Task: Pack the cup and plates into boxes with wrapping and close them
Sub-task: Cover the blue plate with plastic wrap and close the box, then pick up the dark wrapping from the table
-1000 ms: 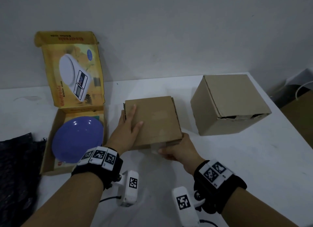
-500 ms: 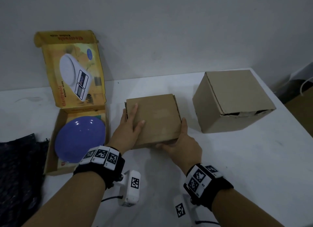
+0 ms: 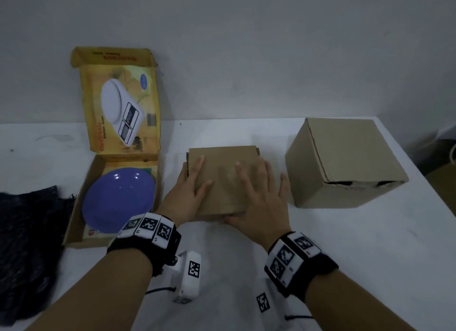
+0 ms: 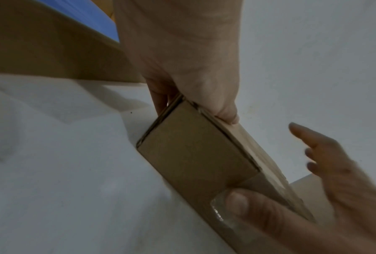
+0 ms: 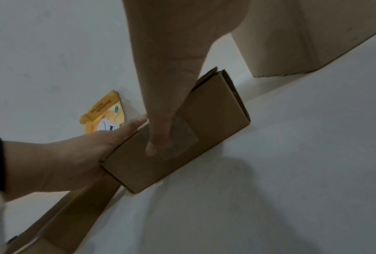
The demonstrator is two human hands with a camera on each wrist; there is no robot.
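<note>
A flat brown cardboard box (image 3: 222, 163) lies closed on the white table, a strip of clear tape (image 5: 180, 137) over its front face. My left hand (image 3: 190, 190) rests on the box's left part, thumb and forefinger straight on top, the other fingers down its left side. My right hand (image 3: 259, 195) lies spread across the right part of the top, and its thumb (image 4: 237, 204) presses the tape on the front face. A blue plate (image 3: 118, 200) sits bare in the open yellow kitchen-scale box (image 3: 74, 219) to the left. No cup is visible.
A larger cube-shaped cardboard box (image 3: 345, 158) stands just right of the flat box, its flaps folded shut. The yellow box's lid (image 3: 121, 103) leans against the wall. Dark cloth (image 3: 27, 244) lies at the far left. The table's edge (image 3: 434, 202) runs down the right.
My right hand has come up from the box's front edge and laid its fingers across the top, thumb staying on the taped front. The left hand has kept its place.
</note>
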